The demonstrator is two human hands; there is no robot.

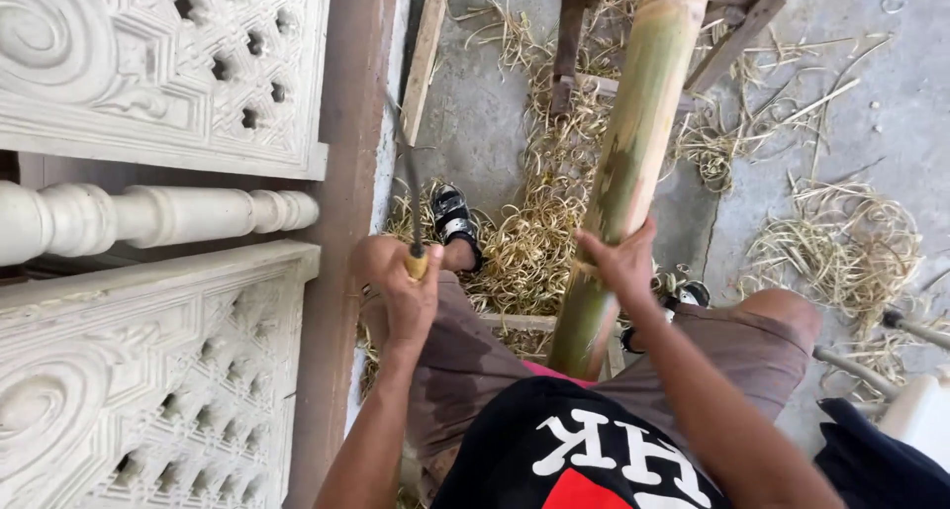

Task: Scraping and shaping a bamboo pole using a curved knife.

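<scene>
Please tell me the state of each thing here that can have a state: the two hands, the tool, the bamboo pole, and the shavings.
left hand: shut on the knife handle
knife: held blade up, apart from the pole
right hand: shut around the bamboo pole
bamboo pole: tilted, leaning between the knees
shavings: loose, scattered on the concrete floor

Bare-armed person wears a black printed shirt [584, 455], brown shorts [465, 356] and black sandals [455, 217].
</scene>
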